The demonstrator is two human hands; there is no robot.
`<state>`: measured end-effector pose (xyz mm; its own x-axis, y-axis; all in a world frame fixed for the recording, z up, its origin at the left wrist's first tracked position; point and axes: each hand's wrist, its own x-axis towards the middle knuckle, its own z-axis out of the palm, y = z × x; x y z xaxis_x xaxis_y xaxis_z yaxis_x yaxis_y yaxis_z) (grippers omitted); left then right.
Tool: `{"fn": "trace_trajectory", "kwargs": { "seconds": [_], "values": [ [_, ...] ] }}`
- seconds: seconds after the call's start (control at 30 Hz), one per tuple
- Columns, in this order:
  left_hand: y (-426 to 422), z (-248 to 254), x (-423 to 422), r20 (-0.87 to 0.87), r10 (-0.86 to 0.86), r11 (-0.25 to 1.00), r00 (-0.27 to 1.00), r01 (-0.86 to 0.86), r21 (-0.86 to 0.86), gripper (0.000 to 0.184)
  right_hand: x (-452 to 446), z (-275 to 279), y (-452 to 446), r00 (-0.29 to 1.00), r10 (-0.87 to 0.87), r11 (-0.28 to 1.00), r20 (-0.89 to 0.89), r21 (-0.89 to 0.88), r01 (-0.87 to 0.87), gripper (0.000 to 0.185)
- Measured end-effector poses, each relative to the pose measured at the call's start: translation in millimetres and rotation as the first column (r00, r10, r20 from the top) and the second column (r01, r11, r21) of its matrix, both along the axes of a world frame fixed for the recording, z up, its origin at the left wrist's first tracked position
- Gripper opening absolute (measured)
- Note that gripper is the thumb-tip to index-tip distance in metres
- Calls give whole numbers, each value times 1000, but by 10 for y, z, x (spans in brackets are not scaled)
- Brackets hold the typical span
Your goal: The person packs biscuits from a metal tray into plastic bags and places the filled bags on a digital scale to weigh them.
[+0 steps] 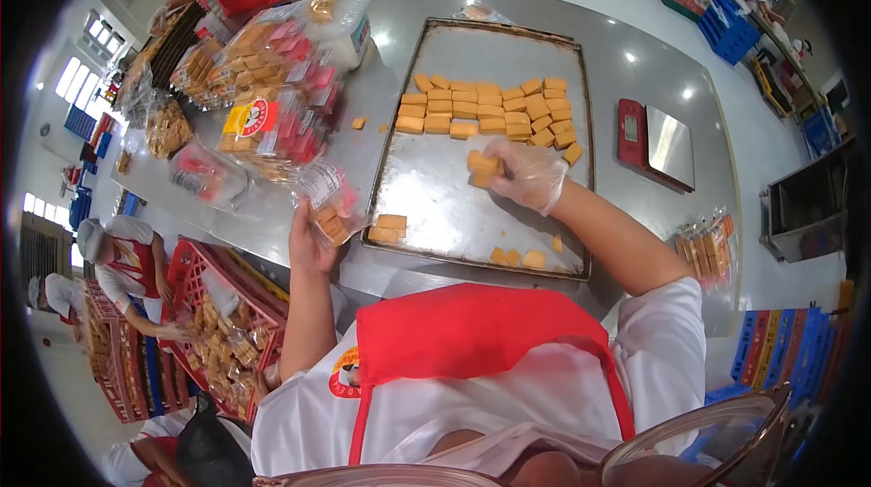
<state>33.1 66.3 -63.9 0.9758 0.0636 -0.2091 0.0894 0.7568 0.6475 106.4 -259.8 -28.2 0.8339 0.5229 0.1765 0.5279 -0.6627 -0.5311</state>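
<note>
Golden biscuits (464, 110) remain loose on the tray (431, 201); right hand (528, 173) grips some, left hand (310, 244) a part-filled bag (323, 186) alongside.

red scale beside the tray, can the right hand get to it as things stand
Probably yes: nothing tall seems to stand between the gloved right hand and the red scale, just the tray rim and tabletop, though that hand is holding biscuits.

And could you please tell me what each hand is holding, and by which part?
The left hand holds a clear plastic biscuit bag by its lower left side; the gloved right hand grips rectangular biscuits near their right end, as pictured.
</note>
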Motion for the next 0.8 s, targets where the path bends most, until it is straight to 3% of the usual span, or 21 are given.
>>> {"fn": "trace_trajectory", "kwargs": {
  "seconds": [0.03, 0.07, 0.13, 0.23, 0.33, 0.43, 0.47, 0.57, 0.63, 0.7, 0.77, 0.8],
  "values": [
    [68, -52, 5, 60, -50, 999, 997, 50, -12, 39, -12, 83, 5, 992, -90, 996, -84, -6, 90, 33],
    [113, -87, 3, 121, -96, 995, 988, 99, -21, 38, 17, 97, 7, 963, -77, 950, -257, 273, 149, 34],
    [22, -5, -11, 144, -81, 988, 986, 61, 139, 34, 70, 157, 27, 837, 105, 632, -538, 686, 361, 38],
    [-83, 87, 24, 187, -93, 937, 978, 23, 349, 25, -12, 449, 90, 770, 238, 465, -592, 766, 445, 40],
    [-441, 282, 48, 269, -21, 834, 963, -131, 535, 25, -141, 504, 261, 791, 327, 439, -516, 825, 357, 40],
    [-517, 395, 56, 296, -59, 677, 953, -180, 714, 25, -136, 416, 364, 772, 279, 501, -571, 773, 390, 39],
    [-593, 442, 79, 403, -21, 638, 915, -299, 710, 25, -149, 429, 361, 767, 303, 481, -565, 786, 389, 39],
    [-545, 317, 151, 488, 50, 508, 871, -443, 739, 30, -222, 499, 312, 734, 354, 460, -580, 791, 403, 38],
    [-542, 399, 106, 405, -30, 559, 914, -320, 765, 29, -281, 576, 254, 682, 361, 494, -636, 751, 438, 36],
    [-555, 436, 79, 314, -106, 740, 943, -136, 658, 30, -299, 614, 216, 623, 440, 479, -648, 755, 447, 34],
    [-609, 439, 73, 249, -196, 939, 948, 109, 326, 32, -324, 633, 205, 615, 472, 461, -632, 771, 439, 31],
    [-614, 437, 66, 250, -196, 950, 948, 121, 288, 33, -351, 636, 209, 640, 466, 449, -611, 787, 424, 30]
  ]
}}
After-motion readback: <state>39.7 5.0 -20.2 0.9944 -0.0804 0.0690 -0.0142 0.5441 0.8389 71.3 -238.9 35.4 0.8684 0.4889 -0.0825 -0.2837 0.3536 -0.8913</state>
